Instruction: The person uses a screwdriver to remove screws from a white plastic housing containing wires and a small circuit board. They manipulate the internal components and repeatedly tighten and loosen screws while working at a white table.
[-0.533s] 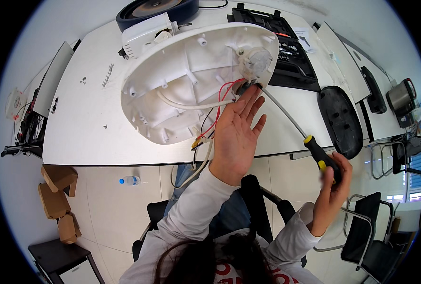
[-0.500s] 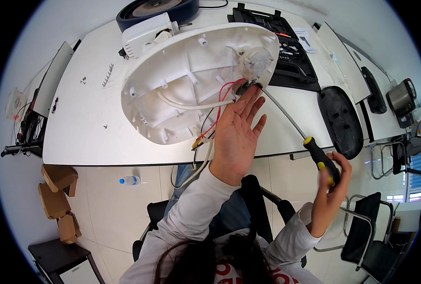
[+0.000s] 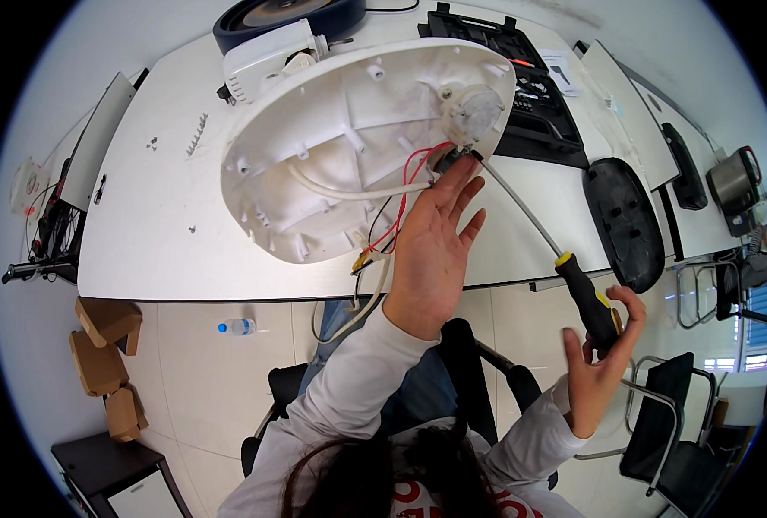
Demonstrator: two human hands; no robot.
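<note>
A white plastic shell [image 3: 267, 190], its hollow ribbed side showing, is tilted up on the table. Near its right end sits a round whitish part [image 3: 476, 114] with red wires [image 3: 407, 168] below it. My left hand [image 3: 435, 250] is palm up with outstretched fingers. Its fingertips touch the shell's lower right edge, close to the screwdriver tip. In my right hand [image 3: 603, 371] is the end of a black and yellow screwdriver [image 3: 582, 285], the thumb apart from the handle. The shaft slants up to just below the round part; what the tip meets is too small to tell.
Behind the shell stand a white motor-like housing [image 3: 267, 60] and a dark round base [image 3: 288, 19]. A black tool case [image 3: 539, 129] lies open at the right, near a black oval cover [image 3: 622, 224]. Small screws [image 3: 198, 134] lie at the left.
My right thumb has moved away from the handle and the fingers have shifted around it. The shell has moved slightly to the right; my left hand is nearly still.
</note>
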